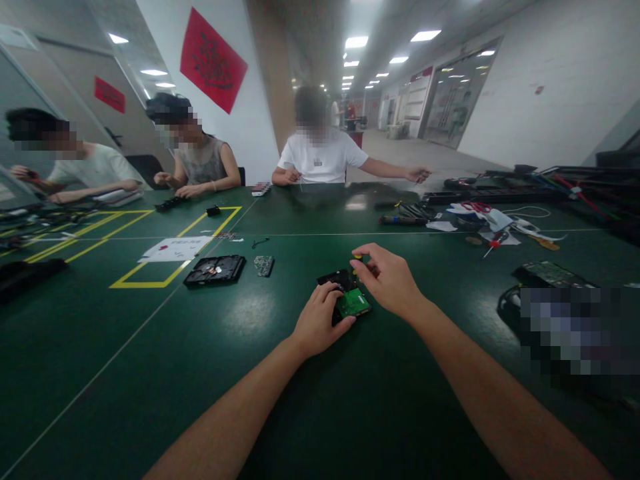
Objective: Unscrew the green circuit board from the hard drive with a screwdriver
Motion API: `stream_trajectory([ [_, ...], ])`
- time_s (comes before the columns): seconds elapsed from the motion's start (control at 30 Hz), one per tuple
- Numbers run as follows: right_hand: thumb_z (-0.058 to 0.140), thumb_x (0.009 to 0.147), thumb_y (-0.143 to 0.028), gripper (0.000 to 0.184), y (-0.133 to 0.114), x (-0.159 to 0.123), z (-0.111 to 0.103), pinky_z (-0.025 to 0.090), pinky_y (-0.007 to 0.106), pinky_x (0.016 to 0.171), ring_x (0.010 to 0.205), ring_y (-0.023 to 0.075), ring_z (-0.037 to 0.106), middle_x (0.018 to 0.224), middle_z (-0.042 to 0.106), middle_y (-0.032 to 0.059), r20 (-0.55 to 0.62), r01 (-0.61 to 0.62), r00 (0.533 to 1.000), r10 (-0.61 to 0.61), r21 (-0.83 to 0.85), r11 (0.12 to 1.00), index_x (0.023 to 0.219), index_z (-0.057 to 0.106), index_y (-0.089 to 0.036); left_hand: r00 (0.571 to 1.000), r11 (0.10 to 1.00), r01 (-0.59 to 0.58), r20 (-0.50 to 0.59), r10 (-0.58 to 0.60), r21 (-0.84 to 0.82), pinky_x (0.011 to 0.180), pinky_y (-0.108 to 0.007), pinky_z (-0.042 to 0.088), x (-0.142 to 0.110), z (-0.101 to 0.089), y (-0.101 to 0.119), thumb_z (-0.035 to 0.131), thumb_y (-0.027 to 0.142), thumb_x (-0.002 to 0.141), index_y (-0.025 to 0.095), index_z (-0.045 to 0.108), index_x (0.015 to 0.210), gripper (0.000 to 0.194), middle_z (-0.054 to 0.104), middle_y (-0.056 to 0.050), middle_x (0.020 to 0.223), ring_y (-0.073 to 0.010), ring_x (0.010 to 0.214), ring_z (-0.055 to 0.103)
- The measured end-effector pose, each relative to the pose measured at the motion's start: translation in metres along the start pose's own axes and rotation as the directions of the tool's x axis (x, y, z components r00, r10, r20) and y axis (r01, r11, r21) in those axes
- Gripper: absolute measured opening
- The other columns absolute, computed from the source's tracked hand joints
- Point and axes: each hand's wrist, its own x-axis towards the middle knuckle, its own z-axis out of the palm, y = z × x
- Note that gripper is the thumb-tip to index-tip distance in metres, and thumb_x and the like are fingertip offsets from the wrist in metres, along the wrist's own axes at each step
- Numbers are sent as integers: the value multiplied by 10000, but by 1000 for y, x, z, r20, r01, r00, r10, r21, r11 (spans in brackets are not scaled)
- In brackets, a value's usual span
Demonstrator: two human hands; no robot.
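A hard drive (pixel 356 303) with a black body and a green circuit board facing up lies on the green table in front of me. My left hand (pixel 320 319) grips it from the left, fingers over the top and thumb along the near edge. Over its far right part, my right hand (pixel 387 275) pinches a small screwdriver (pixel 358 259) with a yellow and black handle, held upright. The screwdriver's tip is too small to make out against the drive.
To the left lie an open black drive casing (pixel 216 270) and a small circuit board (pixel 263 266). White paper (pixel 175 249) sits by yellow tape lines. Cables, tools and a red-handled screwdriver (pixel 495 245) lie at right. Several people sit across the table.
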Motion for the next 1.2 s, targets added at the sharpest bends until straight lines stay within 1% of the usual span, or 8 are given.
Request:
stream_trajectory([
  [0.2,607,1006,-282,112,1,1,0,524,382,830,973,254,686,1106,700,109,-57,41,997,-47,-110,993,1074,661,-212,1000,1000,3,2,-3,16,1231,-584,374,0,-1,1,704,486,913,220,550,1328,517,520,-145,1470,-350,1428,467],
  [0.4,587,1009,-264,209,-3,-2,5,533,338,719,830,209,710,1067,738,76,-4,-16,1000,16,39,999,1208,638,-225,1000,1000,3,1,-3,13,1216,-594,392,0,1,0,708,488,908,236,550,1336,521,517,-133,1472,-356,1421,471],
  [0.57,627,994,-324,179,1,-2,6,537,344,716,791,192,672,1127,702,88,-72,27,997,-27,7,1000,1147,656,-235,1000,1000,1,0,-1,12,1216,-572,403,0,0,-1,695,500,915,228,557,1333,518,517,-135,1477,-348,1427,466],
  [0.73,634,988,-342,112,2,0,1,509,340,715,766,193,644,974,685,63,-97,-1,995,-6,-69,998,1011,646,-233,1000,1000,5,6,-5,0,1213,-589,406,1,-2,1,678,501,927,237,562,1326,492,527,-130,1465,-349,1418,480],
  [0.83,617,990,-288,123,0,-1,0,501,324,695,728,183,647,918,708,38,-61,-46,997,44,-22,999,1098,639,-233,1000,1000,5,1,-5,2,1221,-594,394,0,-1,1,687,498,921,242,560,1330,499,529,-126,1465,-345,1420,483],
  [1.0,595,988,-253,185,0,-2,1,529,332,751,784,187,680,1001,737,50,-49,-37,998,39,47,998,1165,645,-231,1000,1000,-10,-10,10,1,1219,-605,388,0,4,-3,688,494,921,240,552,1340,508,529,-127,1474,-344,1421,483],
  [1.1,606,1000,-303,147,1,-1,0,549,332,792,845,183,684,1128,711,70,-49,-1,999,4,78,997,1109,684,-241,1000,1000,-19,-16,19,0,1216,-610,387,0,7,-6,691,492,921,246,553,1339,504,533,-126,1468,-346,1416,489],
  [1.2,619,1006,-349,149,2,1,-1,550,340,825,883,192,680,1074,697,69,-52,15,999,-13,47,999,1033,723,-246,1000,1000,-21,-19,21,9,1208,-611,395,0,8,-8,689,490,921,251,556,1338,499,536,-125,1463,-352,1418,485],
])
